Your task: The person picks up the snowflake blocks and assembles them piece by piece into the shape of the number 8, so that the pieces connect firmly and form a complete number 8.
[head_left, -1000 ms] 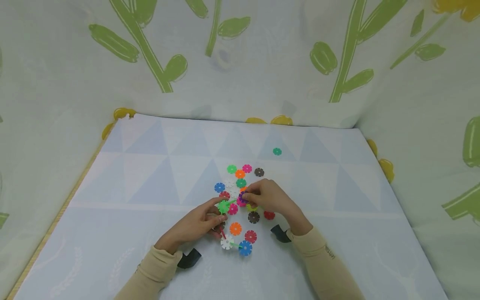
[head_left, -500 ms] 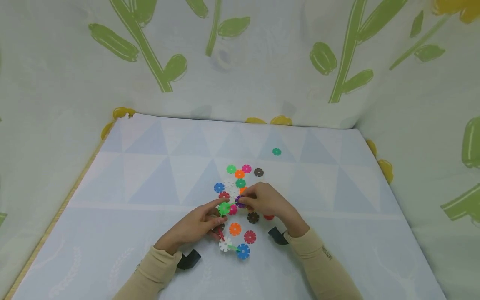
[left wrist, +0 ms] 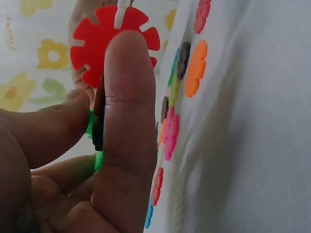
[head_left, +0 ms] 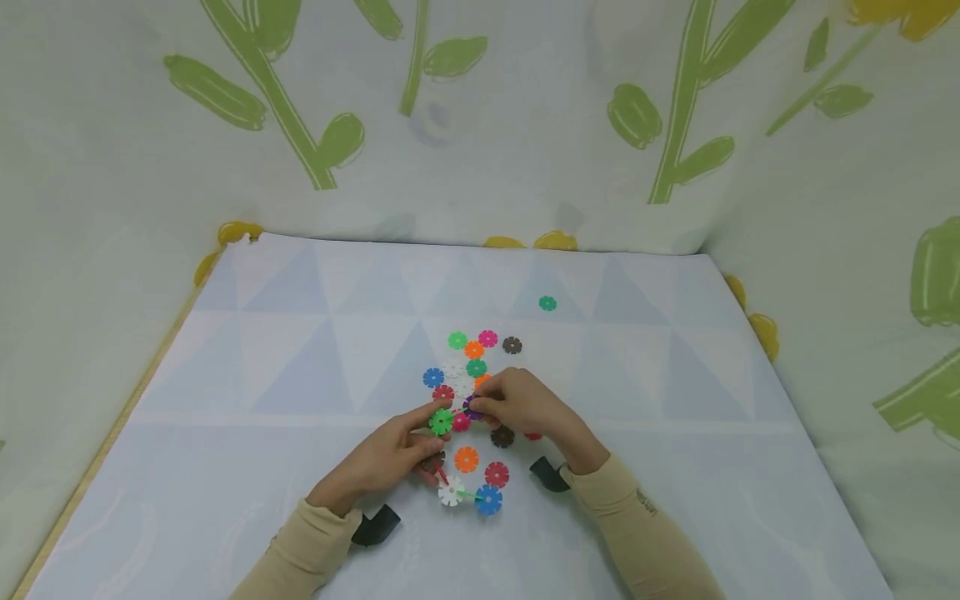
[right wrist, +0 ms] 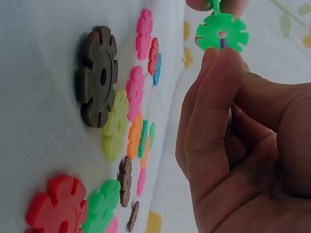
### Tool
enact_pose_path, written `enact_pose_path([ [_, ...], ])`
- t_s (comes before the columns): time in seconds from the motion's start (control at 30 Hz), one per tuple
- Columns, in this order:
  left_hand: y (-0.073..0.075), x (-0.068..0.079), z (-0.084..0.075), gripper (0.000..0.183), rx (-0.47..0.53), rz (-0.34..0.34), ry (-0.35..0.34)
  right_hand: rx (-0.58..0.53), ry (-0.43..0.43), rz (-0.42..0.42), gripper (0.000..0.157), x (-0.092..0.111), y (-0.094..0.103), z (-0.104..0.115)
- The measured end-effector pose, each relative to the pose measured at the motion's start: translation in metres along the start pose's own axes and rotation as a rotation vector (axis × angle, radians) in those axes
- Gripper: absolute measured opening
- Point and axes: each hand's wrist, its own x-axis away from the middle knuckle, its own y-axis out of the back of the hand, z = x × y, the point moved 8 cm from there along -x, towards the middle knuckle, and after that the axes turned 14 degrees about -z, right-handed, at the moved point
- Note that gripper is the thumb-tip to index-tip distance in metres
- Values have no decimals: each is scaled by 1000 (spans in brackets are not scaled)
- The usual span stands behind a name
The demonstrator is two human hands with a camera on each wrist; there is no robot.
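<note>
My left hand [head_left: 378, 454] grips a chain of slotted plastic snowflake discs. In the left wrist view, a brown disc [left wrist: 98, 116] is pinched between thumb and finger, with a red disc [left wrist: 116, 41] joined beyond it. A white disc [head_left: 451, 492] and a blue disc [head_left: 489, 500], linked by an edge-on green one, hang at the chain's lower end. Bright green disc [head_left: 441, 422] sits by the left fingertips. My right hand [head_left: 528, 408] pinches a purple disc [head_left: 471, 407], mostly covered by its fingers. In the right wrist view, the purple edge meets an upright green disc [right wrist: 223, 31].
Loose discs lie around and behind the hands, among them an orange one [head_left: 467, 459], a red one [head_left: 497, 474] and a dark brown one [head_left: 502, 436]. A lone green disc [head_left: 547, 303] lies farther back. Patterned cloth covers the table [head_left: 675, 500]; printed curtains [head_left: 510, 167] stand behind.
My right hand has moved left and slightly down, carrying the purple disc from above the loose pile to the green pieces at the left hand. The left hand stays nearly in place.
</note>
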Motion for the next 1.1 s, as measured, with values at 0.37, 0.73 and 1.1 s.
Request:
enact_pose_path([
  [0.37, 0, 2, -4, 64, -63, -11, -44, 19, 44, 22, 11, 5, 3, 9],
  [0.73, 9, 7, -2, 54, -166, 24, 22, 44, 114, -17, 18, 5, -10, 17],
  [1.1, 13, 5, 5, 44, -214, 4, 41, 82, 148, -89, 18, 7, -24, 34],
])
